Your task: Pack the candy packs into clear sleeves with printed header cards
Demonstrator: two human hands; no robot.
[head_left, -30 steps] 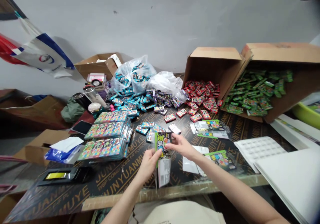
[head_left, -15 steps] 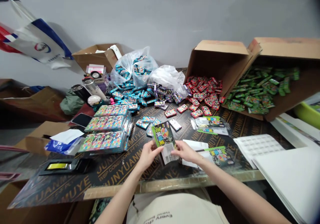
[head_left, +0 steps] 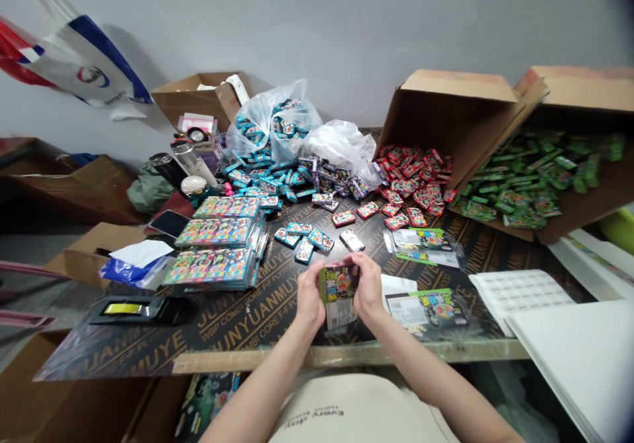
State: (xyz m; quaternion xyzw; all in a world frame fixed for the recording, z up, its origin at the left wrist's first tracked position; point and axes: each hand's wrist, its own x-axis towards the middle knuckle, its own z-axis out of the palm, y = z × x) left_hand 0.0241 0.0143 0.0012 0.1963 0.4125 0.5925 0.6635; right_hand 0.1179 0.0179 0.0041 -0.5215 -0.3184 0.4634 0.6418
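Observation:
Between my two hands is a printed plastic packet (head_left: 339, 298), black and green with a pale see-through panel. My left hand (head_left: 311, 294) is closed along its left edge, and my right hand (head_left: 369, 286) along its right edge. Just beyond them lie several small blue boxes (head_left: 321, 239) and one box with its white side up (head_left: 352, 239). To the right, flat on the table, are similar packets (head_left: 430, 307), with more (head_left: 424, 245) farther back.
Stacks of packed boxes (head_left: 211, 266) and a tape dispenser (head_left: 139, 309) stand at left. Blue, purple and red boxes (head_left: 409, 177) are heaped at the back. A tilted carton (head_left: 584, 222) at right holds green boxes. White sheets (head_left: 520, 291) lie at the right edge.
My hands have shifted from the packet's upper and lower parts to its two sides. The packet has turned from tilted to nearly straight. The camera view has moved slightly.

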